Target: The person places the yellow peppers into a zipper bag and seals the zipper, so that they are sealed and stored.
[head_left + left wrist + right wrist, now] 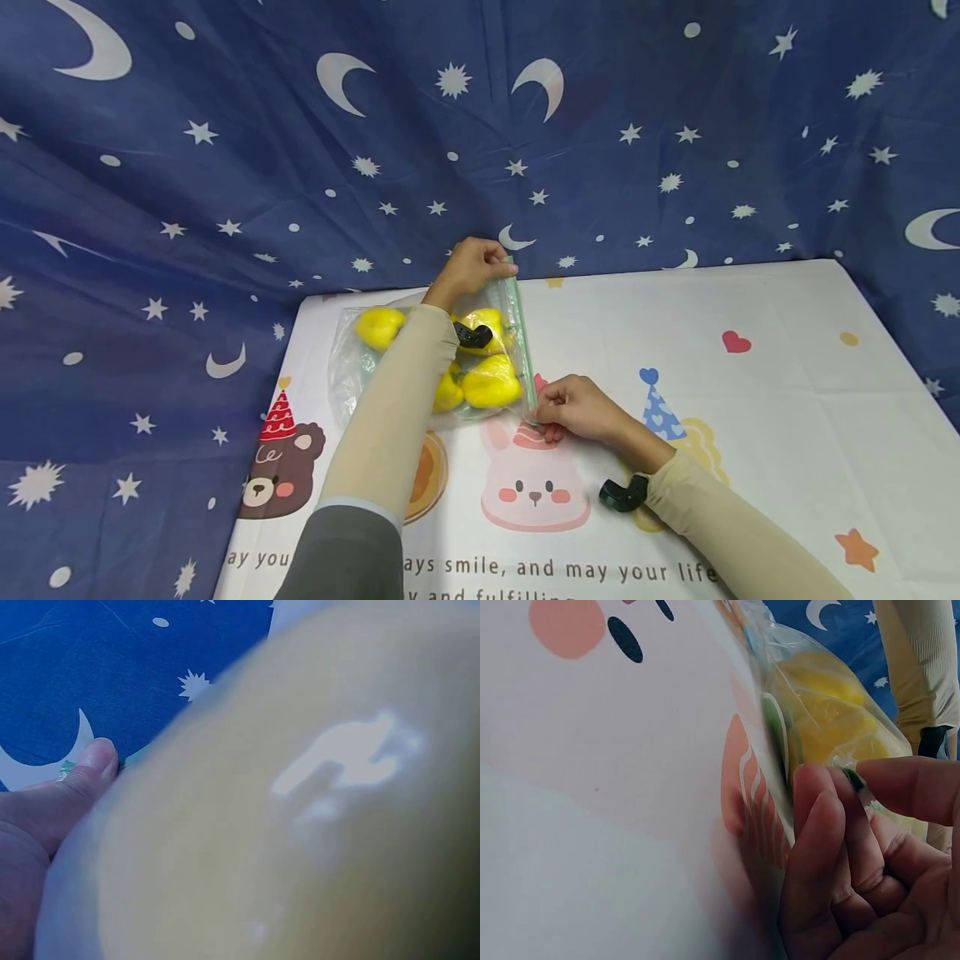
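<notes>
A clear zip bag (342, 367) lies on its side with several yellow bell peppers (491, 382) in it. Its green-edged zip strip (520, 333) faces right. At the far end of that strip, my left hand (471, 268) pinches the edge between thumb and fingers. The near corner is pinched by my right hand (581, 407), low over the tablecloth. In the right wrist view, the thumb and fingertips of the right hand (862, 862) meet on the bag's corner. A blurred yellow pepper (262, 787) fills most of the left wrist view. My left forearm hides part of the bag.
A white tablecloth (780, 400) printed with animals and lettering covers the table. Behind and to the left hangs a blue curtain (600, 167) with moons and stars. Black wrist mounts (624, 494) sit on both wrists.
</notes>
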Demonstrator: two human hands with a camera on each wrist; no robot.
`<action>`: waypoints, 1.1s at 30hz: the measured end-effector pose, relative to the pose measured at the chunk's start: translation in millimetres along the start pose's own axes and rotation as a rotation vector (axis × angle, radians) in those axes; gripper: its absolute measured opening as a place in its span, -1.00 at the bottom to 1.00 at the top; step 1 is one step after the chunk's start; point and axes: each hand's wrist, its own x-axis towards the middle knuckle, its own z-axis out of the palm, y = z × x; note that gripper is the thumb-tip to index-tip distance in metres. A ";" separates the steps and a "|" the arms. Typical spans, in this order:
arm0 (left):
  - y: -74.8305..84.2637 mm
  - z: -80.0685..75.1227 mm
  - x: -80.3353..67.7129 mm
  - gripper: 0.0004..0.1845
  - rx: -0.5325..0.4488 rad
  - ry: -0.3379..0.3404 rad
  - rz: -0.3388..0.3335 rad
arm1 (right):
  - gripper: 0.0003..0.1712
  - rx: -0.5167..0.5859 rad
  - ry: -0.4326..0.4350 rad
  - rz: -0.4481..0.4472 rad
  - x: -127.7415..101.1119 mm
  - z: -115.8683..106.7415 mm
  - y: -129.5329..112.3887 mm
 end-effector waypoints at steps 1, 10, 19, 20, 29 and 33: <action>0.0 -0.4 -0.3 -0.76 0.000 0.000 0.000 | -0.85 -0.003 -0.011 -0.005 -0.3 0.4 0.2; 2.3 -2.5 -3.0 -0.75 -0.013 -0.032 -0.041 | -0.78 -0.065 -0.102 -0.026 0.7 -3.8 2.2; 7.4 -3.4 -5.9 -0.71 -0.028 -0.060 -0.041 | -0.64 0.014 0.126 0.028 28.2 -18.9 -5.5; 7.9 -3.3 -6.0 -0.71 -0.028 -0.067 -0.039 | -0.64 0.048 0.147 0.022 32.3 -20.3 -7.5; 12.2 -1.9 -9.5 -0.54 0.000 -0.120 -0.046 | -0.62 -0.010 0.313 -0.054 62.0 -27.6 -21.5; 12.3 -3.3 -13.8 -0.47 0.038 -0.151 -0.033 | -0.68 -0.022 0.343 -0.070 68.6 -28.5 -21.7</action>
